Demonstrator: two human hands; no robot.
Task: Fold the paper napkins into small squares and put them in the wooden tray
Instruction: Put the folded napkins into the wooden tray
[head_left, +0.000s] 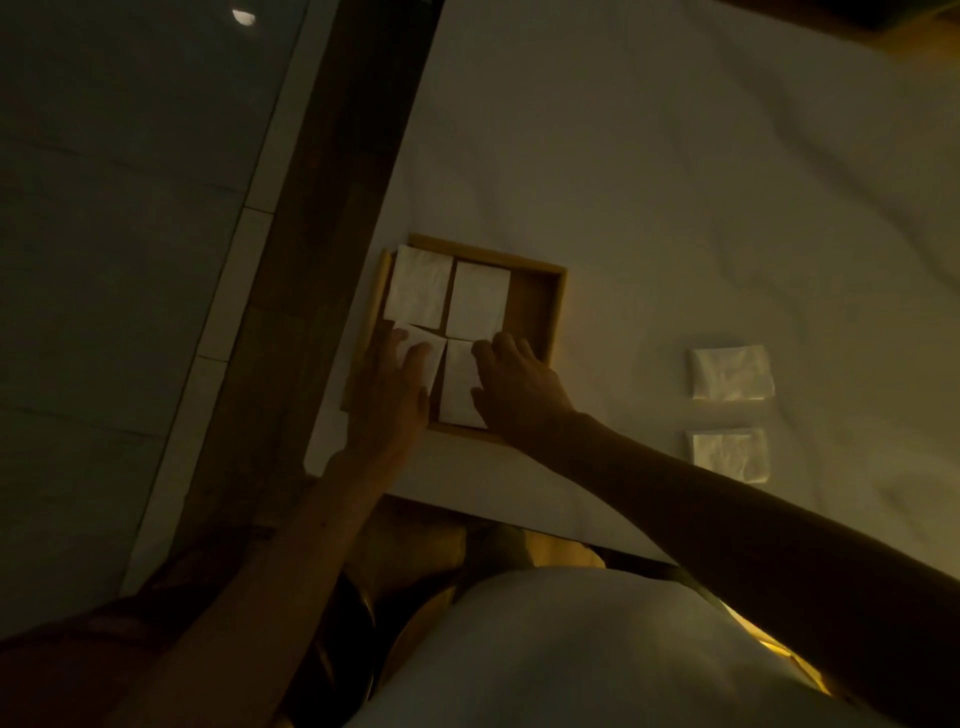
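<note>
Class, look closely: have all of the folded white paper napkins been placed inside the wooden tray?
No: two folded white paper napkins lie on the white cloth to the right of the square wooden tray, outside it.

One head-worn wide-angle view is given, aimed steeply down from close above. The white-covered table fills the upper right of the frame; the floor is seen at left.

Four folded white napkins fill the wooden tray; two more napkins lie apart.
</note>
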